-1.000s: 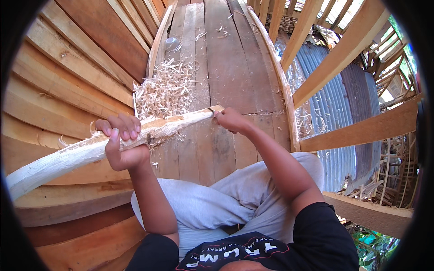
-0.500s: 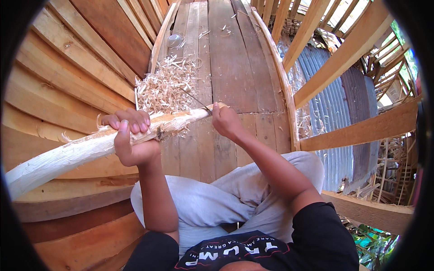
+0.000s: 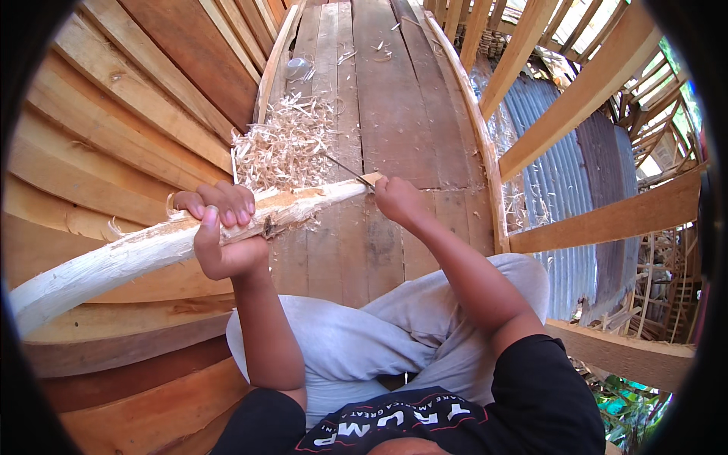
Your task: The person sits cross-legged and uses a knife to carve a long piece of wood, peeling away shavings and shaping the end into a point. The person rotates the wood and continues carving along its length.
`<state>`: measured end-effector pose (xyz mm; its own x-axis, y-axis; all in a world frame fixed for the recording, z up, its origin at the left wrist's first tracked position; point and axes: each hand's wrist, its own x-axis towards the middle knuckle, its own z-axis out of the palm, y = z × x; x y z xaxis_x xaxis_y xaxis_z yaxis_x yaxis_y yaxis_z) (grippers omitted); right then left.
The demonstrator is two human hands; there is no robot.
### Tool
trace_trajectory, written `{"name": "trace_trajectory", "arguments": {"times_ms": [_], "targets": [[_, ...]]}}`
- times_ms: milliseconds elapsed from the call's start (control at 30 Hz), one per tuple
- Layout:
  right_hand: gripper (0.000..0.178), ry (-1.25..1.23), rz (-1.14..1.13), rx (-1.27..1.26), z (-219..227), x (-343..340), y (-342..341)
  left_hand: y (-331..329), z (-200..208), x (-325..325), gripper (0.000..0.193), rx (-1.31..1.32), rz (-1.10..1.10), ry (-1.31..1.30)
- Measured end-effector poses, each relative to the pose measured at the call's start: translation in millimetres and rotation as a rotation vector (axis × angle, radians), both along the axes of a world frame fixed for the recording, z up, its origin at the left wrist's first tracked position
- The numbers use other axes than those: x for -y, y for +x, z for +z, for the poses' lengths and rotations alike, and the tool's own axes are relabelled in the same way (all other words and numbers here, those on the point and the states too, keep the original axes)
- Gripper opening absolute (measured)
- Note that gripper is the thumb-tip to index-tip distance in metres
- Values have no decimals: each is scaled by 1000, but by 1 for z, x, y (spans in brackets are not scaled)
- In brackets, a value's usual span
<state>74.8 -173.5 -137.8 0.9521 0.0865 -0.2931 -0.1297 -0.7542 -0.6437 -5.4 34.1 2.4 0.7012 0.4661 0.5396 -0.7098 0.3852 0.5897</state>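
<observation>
A long, pale, peeled wooden pole (image 3: 114, 262) slants from the left rim of the view up to a narrower end in front of me. My left hand (image 3: 224, 231) is wrapped round its middle, thumb on top, just left of a dark knot. In my closed right hand (image 3: 398, 201) is a knife (image 3: 347, 168); its thin dark blade lies across the pole's right end and points away to the left. The knife's handle is hidden in my fist. Rough, tan, partly shaved wood shows between the two hands.
Curly wood shavings (image 3: 284, 148) lie heaped on the plank floor (image 3: 394, 114) beyond the pole. A clear cup (image 3: 297, 69) stands farther off. Upright boards (image 3: 114, 144) wall the left side. Wooden rails (image 3: 599, 212) line the right, with corrugated metal sheeting (image 3: 557, 152) outside. My crossed legs are below.
My right hand and the knife have moved a little to the right, toward the pole's end. My left hand keeps its grip. The whole view has shifted slightly.
</observation>
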Motion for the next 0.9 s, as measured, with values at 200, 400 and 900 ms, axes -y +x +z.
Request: {"name": "trace_trajectory", "arguments": {"times_ms": [200, 400, 900], "targets": [[54, -28, 54, -69, -5, 2, 7, 1, -2, -8, 16, 49, -102, 94], [56, -25, 95, -135, -5, 15, 16, -5, -5, -10, 22, 137, -287, 132], [59, 4, 45, -331, 32, 32, 34, -48, -1, -8, 21, 91, -143, 179]]}}
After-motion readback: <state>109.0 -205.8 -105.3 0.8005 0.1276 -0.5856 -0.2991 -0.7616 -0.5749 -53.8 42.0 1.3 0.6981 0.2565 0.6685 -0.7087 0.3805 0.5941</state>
